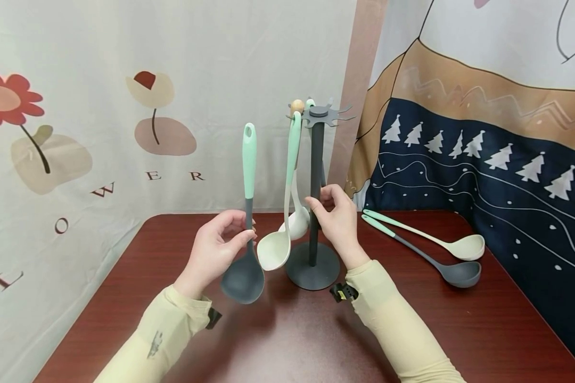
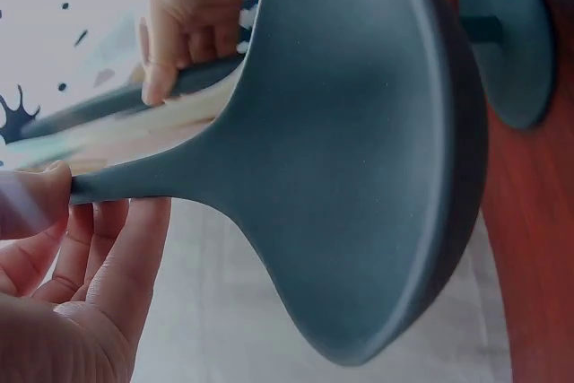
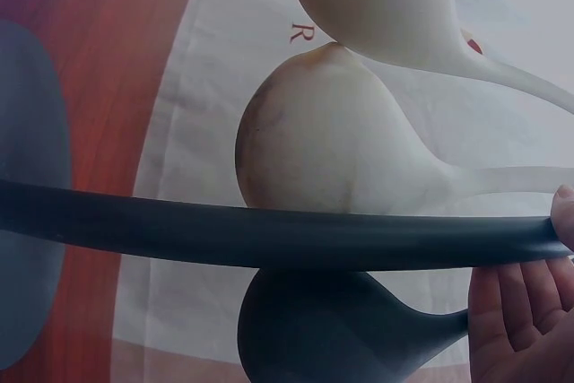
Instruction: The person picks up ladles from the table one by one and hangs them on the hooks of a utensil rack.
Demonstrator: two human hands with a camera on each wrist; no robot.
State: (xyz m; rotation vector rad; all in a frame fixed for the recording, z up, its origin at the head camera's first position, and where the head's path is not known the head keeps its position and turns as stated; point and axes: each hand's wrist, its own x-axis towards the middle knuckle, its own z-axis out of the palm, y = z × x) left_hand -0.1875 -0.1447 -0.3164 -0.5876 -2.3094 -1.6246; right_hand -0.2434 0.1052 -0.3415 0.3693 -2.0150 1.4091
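Note:
My left hand (image 1: 213, 247) pinches the neck of a dark grey ladle (image 1: 243, 279) between thumb and fingers, its mint handle pointing up. In the left wrist view the ladle's bowl (image 2: 350, 150) fills the middle. My right hand (image 1: 337, 226) grips the post of a dark grey utensil stand (image 1: 317, 154). From the stand's hooked top hangs a cream ladle (image 1: 274, 250) with a mint handle. Behind it hangs another pale ladle (image 1: 298, 221). The right wrist view also shows a dark ladle (image 3: 314, 329) behind the post, mostly hidden in the head view.
On the right of the brown table (image 1: 287, 340) lie a cream ladle (image 1: 467, 247) and a grey ladle (image 1: 460, 274), both mint-handled. The stand's round base (image 1: 311, 276) rests on the table. Patterned cloths (image 1: 249, 53) hang behind and to the right.

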